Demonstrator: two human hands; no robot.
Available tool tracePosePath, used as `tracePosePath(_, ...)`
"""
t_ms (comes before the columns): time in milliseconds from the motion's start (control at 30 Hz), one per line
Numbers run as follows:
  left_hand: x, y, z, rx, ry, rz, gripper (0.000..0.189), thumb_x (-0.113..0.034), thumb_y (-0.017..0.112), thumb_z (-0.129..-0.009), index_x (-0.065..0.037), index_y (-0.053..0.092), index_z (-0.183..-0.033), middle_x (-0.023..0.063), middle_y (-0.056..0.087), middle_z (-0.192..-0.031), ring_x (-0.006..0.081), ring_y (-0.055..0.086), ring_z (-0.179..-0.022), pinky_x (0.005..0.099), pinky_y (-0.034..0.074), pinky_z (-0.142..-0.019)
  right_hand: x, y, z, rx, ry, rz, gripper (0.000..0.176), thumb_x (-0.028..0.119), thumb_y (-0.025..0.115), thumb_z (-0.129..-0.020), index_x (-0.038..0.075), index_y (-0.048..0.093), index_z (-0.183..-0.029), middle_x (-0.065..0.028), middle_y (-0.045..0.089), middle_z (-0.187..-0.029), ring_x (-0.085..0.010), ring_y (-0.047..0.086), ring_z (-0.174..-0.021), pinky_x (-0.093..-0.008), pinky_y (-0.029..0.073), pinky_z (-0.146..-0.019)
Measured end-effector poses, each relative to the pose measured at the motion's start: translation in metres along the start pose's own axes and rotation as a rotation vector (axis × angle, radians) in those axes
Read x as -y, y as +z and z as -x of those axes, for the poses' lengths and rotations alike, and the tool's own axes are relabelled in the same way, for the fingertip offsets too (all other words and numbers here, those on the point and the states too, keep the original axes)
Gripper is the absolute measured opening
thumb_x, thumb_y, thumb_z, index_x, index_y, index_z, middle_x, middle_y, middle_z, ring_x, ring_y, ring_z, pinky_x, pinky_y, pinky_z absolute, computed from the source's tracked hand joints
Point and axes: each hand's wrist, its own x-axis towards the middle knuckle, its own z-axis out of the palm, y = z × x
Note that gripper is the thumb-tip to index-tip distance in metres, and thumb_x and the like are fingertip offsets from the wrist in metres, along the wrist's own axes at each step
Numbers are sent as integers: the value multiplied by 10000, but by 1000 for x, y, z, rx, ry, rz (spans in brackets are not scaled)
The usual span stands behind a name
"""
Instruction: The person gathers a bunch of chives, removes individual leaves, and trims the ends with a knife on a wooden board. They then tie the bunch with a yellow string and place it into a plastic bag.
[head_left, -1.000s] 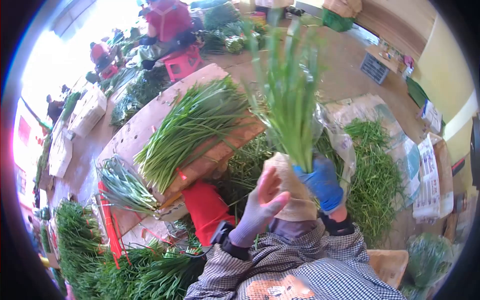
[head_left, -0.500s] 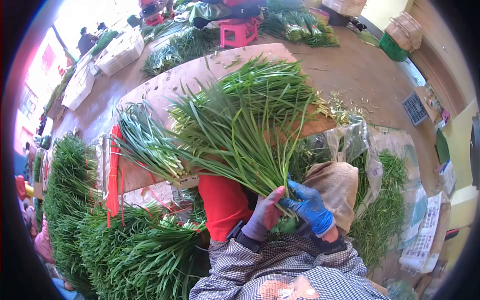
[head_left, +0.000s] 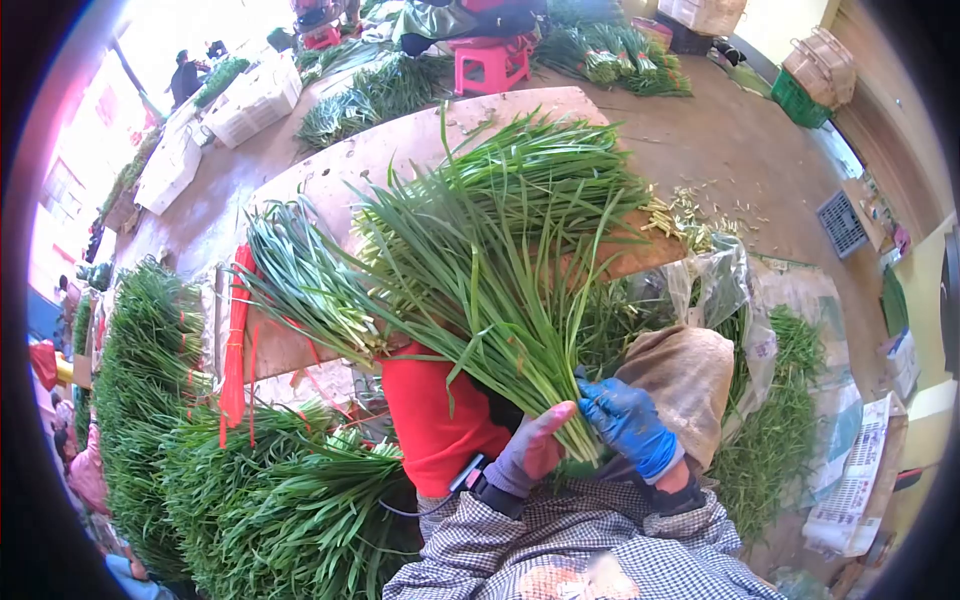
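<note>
A loose bunch of garlic chives (head_left: 500, 320) fans up and away from me over my lap, its pale cut ends pointing down. My left hand (head_left: 535, 445), in a greyish-purple glove with pink fingertips, is closed around the lower stalks, thumb on top. On the right edge of the stalks, my right hand (head_left: 630, 420) in a blue glove has its fingers curled against them. Beyond, a thick pile of chives (head_left: 560, 170) lies on a wooden board (head_left: 320, 180). A smaller bundle (head_left: 305, 275) rests at the board's left side, beside red ties (head_left: 234, 350).
Tied chive bundles (head_left: 270, 500) are stacked at my left. Loose greens (head_left: 780, 420) and a plastic bag (head_left: 715, 280) lie to the right. Trimmings (head_left: 700, 215) litter the floor. A pink stool (head_left: 490, 68), white crates (head_left: 255, 100) and a seated person are farther back.
My right hand has shifted slightly right, and its fingers now sit more at the edge of the stalks. The left hand keeps its hold. The whole view has shifted a little.
</note>
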Motion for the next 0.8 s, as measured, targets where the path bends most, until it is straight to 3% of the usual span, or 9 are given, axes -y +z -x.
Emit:
tracePosePath(167,-8,5,6,45,-45,60,665,-274,627,-884,-49,331,-1435,144,529,-1316,266,569,-1151,465,473,-978,-1,-18,1,53,-50,-27,241,143,704,-822,45,706,-1042,-140,649,-805,-274,631,-706,-357,508,-623)
tracePosePath(233,-9,5,7,122,-57,92,633,-233,633,-897,-69,327,-1427,140,529,-1286,252,595,-1088,438,532,-890,-1,-19,6,94,-25,-27,226,146,715,-816,41,711,-1016,-130,657,-806,-249,643,-712,-340,520,-620)
tracePosePath(300,-8,7,9,102,-58,5,651,-229,646,-888,-66,324,-1430,138,533,-1269,256,596,-1086,442,534,-888,5,-19,10,90,100,-220,174,127,737,-802,35,722,-949,-110,648,-778,-203,644,-647,-316,515,-578)
tracePosePath(400,-6,4,14,66,-68,-69,646,-211,670,-871,-61,347,-1411,129,551,-1217,257,605,-1066,452,542,-881,3,-20,9,65,104,-373,159,116,749,-797,27,714,-924,-98,635,-763,-173,639,-602,-298,506,-542)
tracePosePath(533,-1,-4,16,-41,-112,-130,539,-241,667,-861,-55,450,-1317,130,621,-1146,256,634,-1035,429,543,-886,20,-19,-16,-71,32,-373,186,151,776,-764,26,706,-884,-107,631,-772,-205,647,-634,-315,517,-581)
tracePosePath(600,1,-2,15,7,-68,-133,500,-227,662,-863,-54,471,-1291,137,621,-1146,252,637,-1031,436,536,-899,30,-9,-30,-54,-66,-26,261,140,815,-722,24,701,-926,-74,635,-785,-176,627,-655,-300,497,-599)
tracePosePath(733,-2,-6,19,99,-18,-52,532,-188,657,-859,-54,451,-1330,162,604,-1195,241,646,-1020,465,500,-957,10,15,-40,-71,-118,-225,199,71,772,-748,9,698,-923,-85,640,-789,-163,642,-688,-287,505,-612)
tracePosePath(767,-3,-7,21,93,-12,-44,532,-188,657,-859,-54,451,-1330,162,604,-1195,241,646,-1020,465,500,-957,6,14,-40,-75,32,-383,143,74,744,-760,19,686,-878,-98,652,-758,-197,650,-690,-291,511,-656)
tracePosePath(800,-6,-2,21,81,-28,13,558,-169,660,-852,-59,423,-1346,165,587,-1205,241,641,-1008,470,516,-936,6,8,-40,-66,32,-381,143,74,744,-760,19,686,-878,-98,652,-758,-197,650,-690,-291,511,-656)
